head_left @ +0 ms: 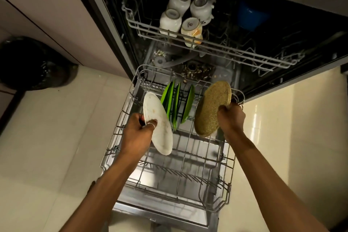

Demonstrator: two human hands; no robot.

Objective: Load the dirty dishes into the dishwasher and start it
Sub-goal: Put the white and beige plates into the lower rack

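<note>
Loading was midway: cups [170, 19] and green plates [168, 98] sat racked toward twelve o'clock, while the left hand [139, 128] grasped a white plate [160, 133] in its fingers and the right hand [231, 117] a speckled plate [212, 107], both unslotted.

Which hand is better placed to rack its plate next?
Left, probably: the left hand holds the white plate upright beside the green plates; the right hand holds the speckled plate broadside.

floor [56, 147]: glossy cream tiles | cabinet fronts [47, 15]: pale | black bag [32, 64]: far left
</note>
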